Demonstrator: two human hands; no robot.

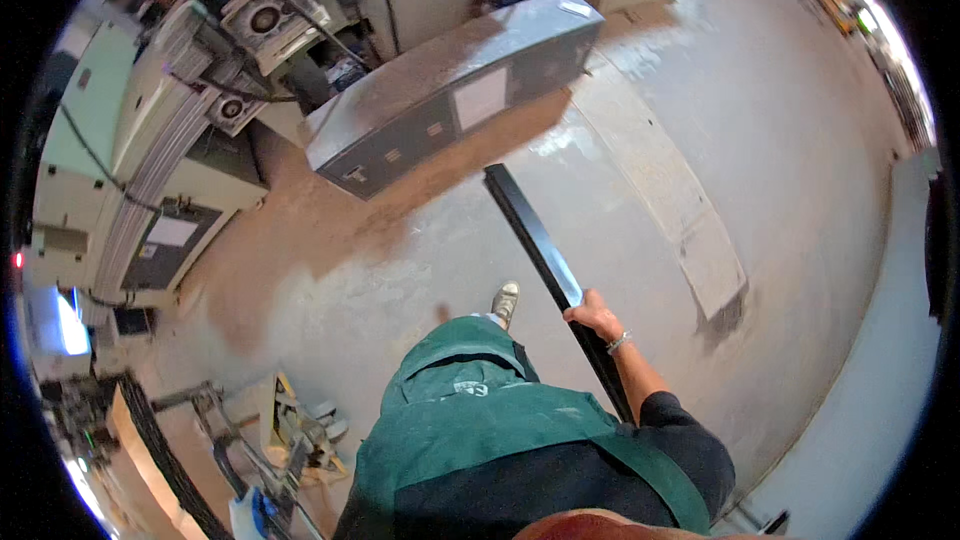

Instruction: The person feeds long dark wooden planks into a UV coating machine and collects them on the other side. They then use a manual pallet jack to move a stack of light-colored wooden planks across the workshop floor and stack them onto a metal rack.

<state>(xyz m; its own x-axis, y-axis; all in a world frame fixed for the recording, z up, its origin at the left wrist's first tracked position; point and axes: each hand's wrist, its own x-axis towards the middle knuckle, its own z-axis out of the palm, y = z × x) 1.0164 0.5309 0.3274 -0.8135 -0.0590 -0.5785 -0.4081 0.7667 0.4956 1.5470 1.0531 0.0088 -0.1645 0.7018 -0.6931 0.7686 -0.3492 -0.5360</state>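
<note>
On the far left, you have a bright screen (pixel 72 323) and a big pale machine (pixel 125 160) with a light green panel (pixel 98 90). Near you on the left, a wooden board (pixel 155 465) with a dark edge leans in, and a yellow and black stand (pixel 285 425) is just to its right. Brown dust (pixel 270 280) covers part of the grey floor (pixel 450 250). Far from you, a long grey box (pixel 400 130) stands by the machines, with a white sheet (pixel 481 98) on its side. I cannot see your left hand, so I cannot tell what it does. In the middle, you wear a green apron (pixel 470 380), and one shoe (pixel 506 303) shows past it. Just right of the shoe is the long black bar (pixel 533 240). Your right hand (pixel 597 316) is wrapped around it, and its far end points at the box. A bracelet (pixel 619 342) is on your right wrist. Farther right, a pale strip (pixel 665 190) lies on the floor, and a light wall (pixel 880 320) stands at the right edge.
</note>
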